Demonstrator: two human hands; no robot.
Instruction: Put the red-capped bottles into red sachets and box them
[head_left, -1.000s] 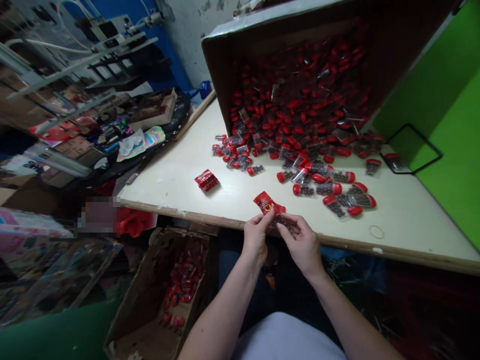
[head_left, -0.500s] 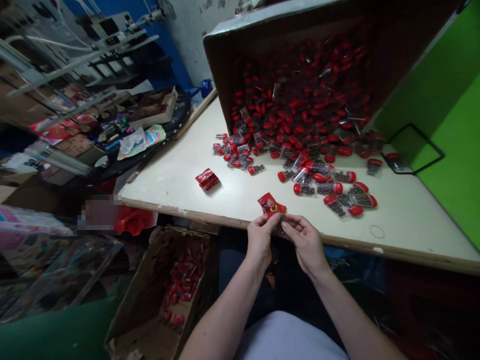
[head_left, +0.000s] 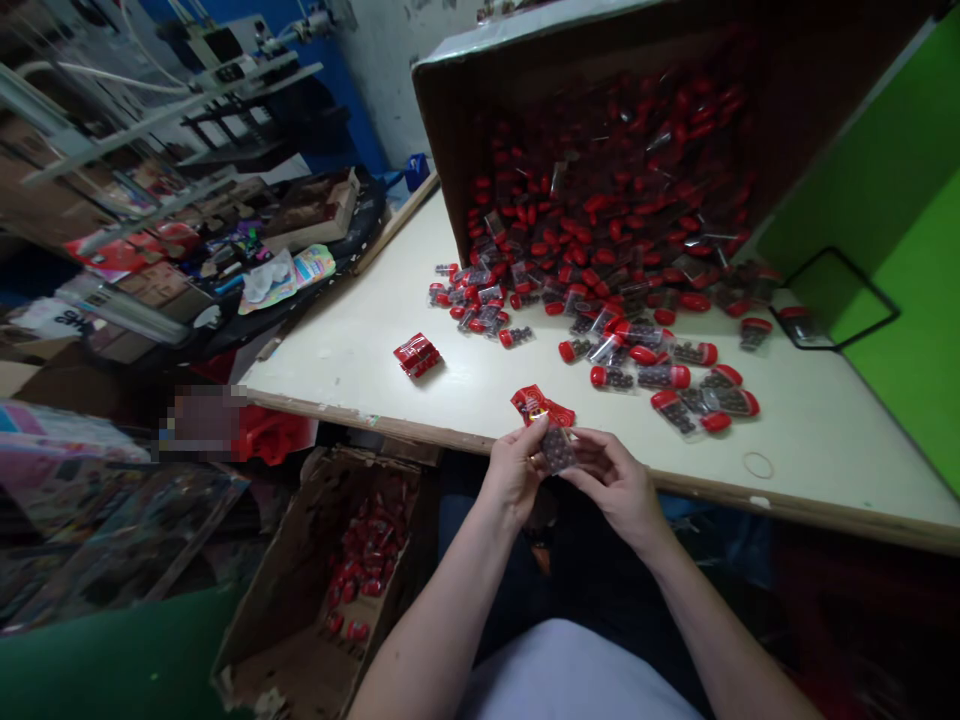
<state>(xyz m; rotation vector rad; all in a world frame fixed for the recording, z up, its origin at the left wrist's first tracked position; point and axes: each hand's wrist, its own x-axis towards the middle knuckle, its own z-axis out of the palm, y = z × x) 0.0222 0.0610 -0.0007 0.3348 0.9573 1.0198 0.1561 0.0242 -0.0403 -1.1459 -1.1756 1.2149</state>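
Observation:
Near the table's front edge, a small clear packet of dark brown balls [head_left: 557, 450] is between my two hands. My left hand [head_left: 516, 470] pinches it at its left side, thumb on top. Around its right side, my right hand [head_left: 619, 487] has closed its thumb and fingers, though the exact contact is partly hidden. Just beyond my fingertips are red printed wrappers [head_left: 530, 402]; I cannot tell whether they lie on the table or touch my fingers. A small stack of similar red wrappers [head_left: 418, 355] rests farther left on the white table [head_left: 345, 370].
A large cardboard box [head_left: 442, 150] on its side spills many red-capped clear packets [head_left: 660, 377] onto the table. A rubber band [head_left: 757, 465] lies at right, near a black wire frame [head_left: 844, 300]. Below left, an open carton [head_left: 262, 610] holds red packets. A machine [head_left: 217, 60] stands at far left.
The packet of dark balls has tilted up into fuller view between my hands. My right thumb has moved down to the packet's lower edge, and my right fingers have spread a little.

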